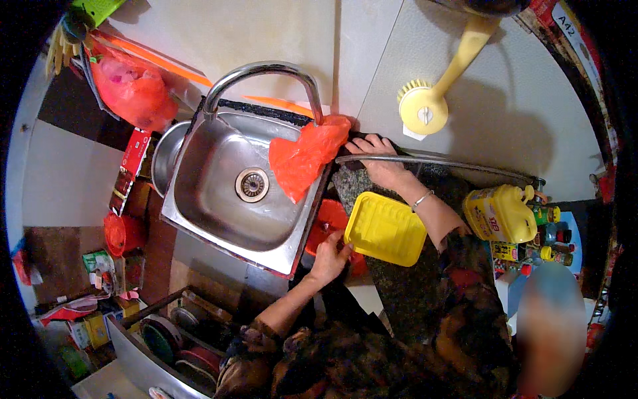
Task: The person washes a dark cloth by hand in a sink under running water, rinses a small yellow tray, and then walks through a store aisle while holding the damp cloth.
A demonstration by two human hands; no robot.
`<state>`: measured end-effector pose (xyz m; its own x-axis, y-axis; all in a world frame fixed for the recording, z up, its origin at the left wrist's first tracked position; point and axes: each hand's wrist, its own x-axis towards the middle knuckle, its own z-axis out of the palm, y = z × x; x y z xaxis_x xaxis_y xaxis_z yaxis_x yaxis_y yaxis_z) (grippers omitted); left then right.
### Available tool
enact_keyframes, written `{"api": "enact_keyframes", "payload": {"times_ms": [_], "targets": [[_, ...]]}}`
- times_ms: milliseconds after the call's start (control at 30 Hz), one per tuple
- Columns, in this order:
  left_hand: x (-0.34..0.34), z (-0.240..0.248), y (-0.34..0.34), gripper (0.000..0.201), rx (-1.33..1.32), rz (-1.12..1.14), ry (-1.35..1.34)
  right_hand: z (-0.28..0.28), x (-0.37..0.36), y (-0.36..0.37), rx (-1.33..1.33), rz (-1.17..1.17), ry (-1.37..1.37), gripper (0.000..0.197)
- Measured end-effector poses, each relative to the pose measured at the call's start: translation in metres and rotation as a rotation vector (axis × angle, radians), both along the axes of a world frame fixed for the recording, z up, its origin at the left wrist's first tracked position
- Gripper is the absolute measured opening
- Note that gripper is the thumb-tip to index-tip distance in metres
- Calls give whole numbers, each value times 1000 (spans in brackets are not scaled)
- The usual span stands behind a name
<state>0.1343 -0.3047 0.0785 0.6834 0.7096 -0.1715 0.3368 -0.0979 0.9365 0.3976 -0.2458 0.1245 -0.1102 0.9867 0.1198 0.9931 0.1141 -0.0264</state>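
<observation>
My left hand [330, 258] pinches the near left edge of a shallow yellow plastic tray [385, 229], which lies over the dark stone counter [399, 292]. Beyond the tray, my right hand [380, 159] reaches to the back of the counter by the wall, next to a thin metal rail [438, 160]. Its fingers curl over something dark that I cannot make out. To the left of that hand, a red plastic bag [302, 159] hangs over the sink's right rim, below the faucet spout. A red container [330, 219] shows between the sink and the tray.
The steel sink [216, 193] with its curved faucet [266, 68] stands left of centre. A yellow brush [425, 110] hangs on the wall. On the right stand a yellow jug [502, 213] and several bottles. An open drawer with dishes [159, 339] juts out at lower left.
</observation>
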Motion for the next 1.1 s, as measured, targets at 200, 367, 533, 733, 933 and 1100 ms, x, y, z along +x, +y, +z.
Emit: {"api": "enact_keyframes", "payload": {"times_ms": [200,367,533,733,933,1100], "targets": [[-3,3,-1,30,-52,23,31,22,-2,-39,-168,6,93,66],[-6,3,-1,29,-13,35,-24,22,-13,-71,-81,-137,208,68],[-12,3,-1,29,-142,-11,58,2,-15,-43,-33,-102,360,61],[-9,1,-7,30,-75,-35,-5,-11,-4,0,-26,0,73,49],[-4,11,-9,28,-192,-73,89,-1,-6,-19,-94,112,64,49],[-4,22,-3,24,-188,-80,97,21,-12,-63,-224,-114,3,52]]}}
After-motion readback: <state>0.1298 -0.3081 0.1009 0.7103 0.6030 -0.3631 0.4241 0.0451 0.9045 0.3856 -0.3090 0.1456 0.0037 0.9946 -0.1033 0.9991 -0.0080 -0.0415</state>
